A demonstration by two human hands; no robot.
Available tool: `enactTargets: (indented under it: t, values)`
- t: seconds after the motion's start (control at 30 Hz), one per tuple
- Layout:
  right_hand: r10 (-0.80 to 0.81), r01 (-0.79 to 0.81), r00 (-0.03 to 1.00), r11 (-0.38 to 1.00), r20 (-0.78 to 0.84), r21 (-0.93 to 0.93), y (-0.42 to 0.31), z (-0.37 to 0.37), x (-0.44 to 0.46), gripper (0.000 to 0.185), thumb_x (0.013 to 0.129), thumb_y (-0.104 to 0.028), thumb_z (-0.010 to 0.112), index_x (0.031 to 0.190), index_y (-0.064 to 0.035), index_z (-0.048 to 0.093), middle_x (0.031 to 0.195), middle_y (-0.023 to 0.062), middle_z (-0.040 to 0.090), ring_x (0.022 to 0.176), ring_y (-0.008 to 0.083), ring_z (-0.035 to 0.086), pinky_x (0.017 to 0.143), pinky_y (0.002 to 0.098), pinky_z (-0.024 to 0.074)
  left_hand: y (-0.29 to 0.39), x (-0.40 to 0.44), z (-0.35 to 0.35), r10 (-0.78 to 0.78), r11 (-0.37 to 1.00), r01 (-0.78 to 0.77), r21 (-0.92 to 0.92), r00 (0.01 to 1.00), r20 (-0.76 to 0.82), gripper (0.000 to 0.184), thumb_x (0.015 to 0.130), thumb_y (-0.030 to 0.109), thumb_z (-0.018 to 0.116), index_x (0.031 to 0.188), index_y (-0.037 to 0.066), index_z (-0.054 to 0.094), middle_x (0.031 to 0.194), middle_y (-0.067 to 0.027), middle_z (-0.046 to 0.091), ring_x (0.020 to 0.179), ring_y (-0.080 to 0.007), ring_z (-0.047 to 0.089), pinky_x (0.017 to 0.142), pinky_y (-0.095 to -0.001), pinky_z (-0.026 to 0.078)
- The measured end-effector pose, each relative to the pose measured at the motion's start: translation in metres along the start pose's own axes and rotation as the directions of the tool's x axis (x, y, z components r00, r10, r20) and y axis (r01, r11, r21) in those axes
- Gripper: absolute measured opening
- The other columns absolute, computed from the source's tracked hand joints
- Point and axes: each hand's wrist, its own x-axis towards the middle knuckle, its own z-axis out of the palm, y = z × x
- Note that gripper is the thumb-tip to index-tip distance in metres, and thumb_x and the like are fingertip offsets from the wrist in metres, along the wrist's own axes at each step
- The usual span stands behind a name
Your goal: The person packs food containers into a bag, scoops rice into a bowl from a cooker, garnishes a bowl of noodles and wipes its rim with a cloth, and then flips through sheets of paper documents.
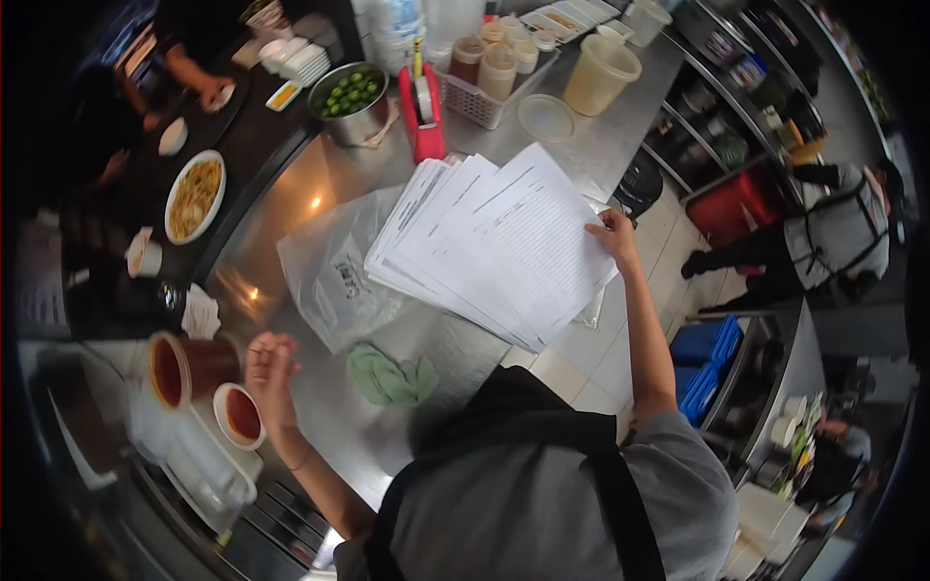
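Note:
Fanned-out printed papers (513, 242) lie on the steel counter (329, 426). My right hand (612, 237) pinches the right edge of the top sheet. Raised over the counter's left part, my left hand (271, 373) has its fingers curled; whether it holds anything is too small to tell. It is near a white bowl of red sauce (242, 416) and a green cloth (392, 375). A clear plastic bag (339, 276) with dark print lies flat, partly under the papers' left side.
A red tape dispenser (423, 121), a pot of green limes (351, 102) and a basket of bottles (475, 102) stand behind the papers. A noodle plate (196, 197) sits at the left. People stand across the counter and in the right aisle.

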Motion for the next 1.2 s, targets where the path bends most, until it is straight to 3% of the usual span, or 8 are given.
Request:
enactTargets:
  t: [0.27,0.33,0.43,0.6,0.67,0.83,1.07,1.2]
  values:
    - [0.053,-0.115,0.974,0.953,0.22,0.279,0.032,-0.026,0.021,0.021,0.076,-0.003,0.063,0.096,0.0034,0.061,0.082,0.0067,0.065,0.067,0.0111,0.059,0.062,0.0245,0.0464,-0.049,-0.123,0.06,-0.104,0.925,0.089,0.368,0.994,0.02,0.012,0.086,0.014,0.059,0.079,0.004,0.062,0.088,-0.0028,0.061,0.071,-0.01,0.055,0.056,-0.0224,0.04]
    - [0.071,-0.202,0.94,0.905,0.333,0.376,0.032,-0.03,0.02,0.024,0.075,-0.003,0.065,0.098,0.0041,0.061,0.085,0.0083,0.065,0.068,0.013,0.061,0.064,0.0253,0.0482,-0.07,-0.134,0.072,-0.399,0.867,0.247,0.433,0.865,0.306,0.013,0.086,0.012,0.057,0.081,0.001,0.061,0.087,-0.007,0.06,0.071,-0.0148,0.056,0.059,-0.0264,0.044]
    - [0.067,-0.184,0.898,0.955,0.436,0.232,0.023,-0.038,0.014,0.025,0.075,-0.002,0.065,0.098,0.0055,0.061,0.087,0.0104,0.066,0.071,0.0149,0.063,0.066,0.026,0.05,-0.08,-0.152,0.12,-0.136,0.879,-0.046,0.474,0.929,0.343,0.015,0.084,0.008,0.056,0.097,0.001,0.057,0.101,-0.0125,0.054,0.082,-0.0239,0.057,0.07,-0.0323,0.047]
    - [0.101,-0.299,0.846,0.902,0.523,0.311,0.019,-0.048,0.01,0.023,0.076,0.001,0.063,0.098,0.0059,0.06,0.089,0.0117,0.066,0.074,0.0158,0.063,0.069,0.0269,0.0507,-0.069,-0.137,0.195,0.063,0.904,-0.182,0.387,0.952,0.301,0.044,0.081,0.002,0.056,0.123,0.004,0.045,0.113,-0.0151,0.048,0.094,-0.0278,0.053,0.076,-0.0355,0.045]
    - [0.058,-0.31,0.833,0.873,0.55,0.377,0.016,-0.04,0.012,0.022,0.077,0.002,0.061,0.099,0.0056,0.06,0.09,0.0118,0.066,0.075,0.0157,0.063,0.07,0.0271,0.0506,-0.101,-0.109,0.22,0.287,0.762,-0.34,0.552,0.94,0.183,0.05,0.08,0.005,0.059,0.126,0.003,0.043,0.117,-0.0184,0.045,0.106,-0.0316,0.046,0.086,-0.037,0.039]
    - [-0.116,-0.15,0.84,0.889,0.531,0.433,0.013,-0.018,0.012,0.022,0.077,0.002,0.058,0.099,0.005,0.057,0.09,0.011,0.064,0.076,0.0151,0.061,0.072,0.0266,0.0491,-0.11,-0.071,0.279,0.456,0.326,-0.173,0.929,0.89,0.006,0.048,0.083,0.021,0.059,0.128,0.007,0.047,0.127,-0.0218,0.036,0.114,-0.0373,0.034,0.091,-0.0451,0.03]
    - [-0.09,-0.249,0.828,0.826,0.553,0.506,0.012,-0.036,0.02,0.04,0.071,0.006,0.058,0.111,0.0055,0.051,0.097,0.0122,0.062,0.088,0.0187,0.061,0.079,0.0293,0.0482,-0.121,-0.066,0.31,0.408,0.408,-0.228,0.884,0.912,0.047,0.05,0.082,0.021,0.059,0.13,0.018,0.047,0.133,-0.0234,0.029,0.117,-0.038,0.032,0.096,-0.0477,0.026]
    - [-0.175,-0.151,0.801,0.867,0.573,0.475,0.016,-0.023,0.027,0.053,0.066,0.01,0.06,0.117,0.0044,0.047,0.105,0.0136,0.061,0.092,0.0194,0.06,0.081,0.0304,0.0477,-0.117,-0.051,0.316,0.331,0.845,-0.133,0.519,0.891,-0.311,0.058,0.077,0.009,0.062,0.131,0.014,0.041,0.127,-0.0233,0.031,0.115,-0.0383,0.034,0.1,-0.0441,0.026]
